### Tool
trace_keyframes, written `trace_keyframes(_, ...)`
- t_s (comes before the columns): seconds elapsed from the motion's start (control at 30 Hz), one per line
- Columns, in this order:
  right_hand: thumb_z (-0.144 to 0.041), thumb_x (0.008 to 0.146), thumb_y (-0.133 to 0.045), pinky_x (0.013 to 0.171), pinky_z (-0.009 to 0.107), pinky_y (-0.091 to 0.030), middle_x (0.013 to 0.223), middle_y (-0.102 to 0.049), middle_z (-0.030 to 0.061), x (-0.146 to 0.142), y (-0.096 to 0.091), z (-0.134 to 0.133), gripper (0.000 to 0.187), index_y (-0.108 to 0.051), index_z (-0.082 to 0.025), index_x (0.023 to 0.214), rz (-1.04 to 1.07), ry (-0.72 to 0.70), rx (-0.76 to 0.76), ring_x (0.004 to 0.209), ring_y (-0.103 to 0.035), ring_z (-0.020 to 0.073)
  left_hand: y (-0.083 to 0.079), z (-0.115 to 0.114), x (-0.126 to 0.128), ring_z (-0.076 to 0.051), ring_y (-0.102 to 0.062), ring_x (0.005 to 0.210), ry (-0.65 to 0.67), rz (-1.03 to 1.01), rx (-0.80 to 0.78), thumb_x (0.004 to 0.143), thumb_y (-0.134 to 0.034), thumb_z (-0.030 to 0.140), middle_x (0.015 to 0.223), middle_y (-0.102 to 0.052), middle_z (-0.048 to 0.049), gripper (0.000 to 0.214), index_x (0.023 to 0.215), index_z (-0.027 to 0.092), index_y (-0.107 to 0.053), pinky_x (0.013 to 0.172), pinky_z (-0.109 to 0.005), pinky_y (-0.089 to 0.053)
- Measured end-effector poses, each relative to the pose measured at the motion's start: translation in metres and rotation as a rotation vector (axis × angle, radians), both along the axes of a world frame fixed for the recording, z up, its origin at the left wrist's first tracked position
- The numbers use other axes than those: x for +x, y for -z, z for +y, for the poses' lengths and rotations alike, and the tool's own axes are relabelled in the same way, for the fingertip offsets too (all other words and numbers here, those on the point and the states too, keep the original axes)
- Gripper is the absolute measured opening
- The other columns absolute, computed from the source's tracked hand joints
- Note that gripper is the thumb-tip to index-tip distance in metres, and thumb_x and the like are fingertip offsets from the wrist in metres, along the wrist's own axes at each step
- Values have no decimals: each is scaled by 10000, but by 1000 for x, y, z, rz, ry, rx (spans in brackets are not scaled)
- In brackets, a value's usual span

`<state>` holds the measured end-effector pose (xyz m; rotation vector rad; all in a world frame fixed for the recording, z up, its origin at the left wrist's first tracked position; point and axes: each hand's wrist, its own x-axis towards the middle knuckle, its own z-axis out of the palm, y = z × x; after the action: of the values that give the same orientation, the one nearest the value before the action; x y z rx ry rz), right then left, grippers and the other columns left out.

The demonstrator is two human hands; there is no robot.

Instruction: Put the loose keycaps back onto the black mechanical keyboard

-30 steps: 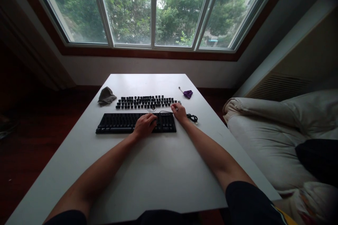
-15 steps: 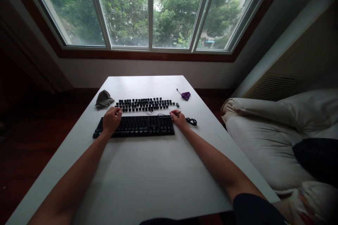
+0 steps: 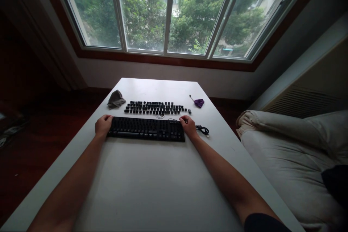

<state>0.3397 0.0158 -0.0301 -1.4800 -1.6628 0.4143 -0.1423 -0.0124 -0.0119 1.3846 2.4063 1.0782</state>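
A black keyboard (image 3: 146,129) lies flat on the white table, many of its upper keycaps apparently off. My left hand (image 3: 103,124) is closed around its left end, thumb over the top edge. At the upper right corner, my right hand (image 3: 188,126) grips the keyboard with bent fingers. Whether that hand also holds something small cannot be made out. Just beyond the keyboard, loose black keycaps (image 3: 154,107) stand in rows. A thin pale wire loop (image 3: 160,115) lies between them and the keyboard. The coiled black cable (image 3: 202,129) rests beside my right hand.
A grey cloth (image 3: 116,99) sits at the table's far left. Toward the far right are a purple cloth (image 3: 199,103) and a thin stick (image 3: 191,97) with a dark tip. A pale sofa (image 3: 272,145) stands along the right side of the white table (image 3: 141,181).
My left hand has moved from over the keyboard to its left end and taken hold. The thin dark item at my right fingers no longer shows. The view has shifted slightly.
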Motion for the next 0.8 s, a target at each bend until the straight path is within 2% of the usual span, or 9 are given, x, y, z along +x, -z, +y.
trace_keyframes(0.13,-416,920,-448,805,316,-470,903,-681,66,7,-4,-9,297,-647,-197,896,-24,32,58,808,-599,200,4,-10,5,-242,-616,822,-15,29,-2,820,-575,414,916,-737,-64,267,918,221,-733,753,-331,-459)
trace_keyframes(0.3,-410,945,-419,840,325,-465,949,-671,88,29,-7,-12,311,-637,-190,924,-77,61,128,853,-596,212,8,-18,24,-252,-624,886,-44,111,68,848,-546,379,993,-727,-86,260,953,213,-717,821,-349,-464)
trace_keyframes(0.4,-385,938,-423,871,342,-457,976,-660,108,38,-5,-7,295,-640,-186,930,-159,115,88,892,-595,227,7,-18,35,-236,-628,889,-8,90,72,856,-530,354,1005,-720,-87,258,961,201,-710,833,-331,-469)
trace_keyframes(0.6,-381,931,-449,855,335,-452,1002,-661,107,39,3,7,283,-663,-197,941,-267,124,-27,919,-608,234,4,-15,43,-219,-644,901,114,91,71,853,-536,364,1013,-721,-68,248,932,210,-713,842,-310,-473)
trace_keyframes(0.8,-394,924,-480,792,324,-428,992,-680,111,51,6,20,269,-669,-202,933,-304,222,-77,880,-612,231,3,-16,49,-208,-664,918,300,-68,51,842,-550,400,972,-751,-14,262,938,234,-729,831,-285,-480)
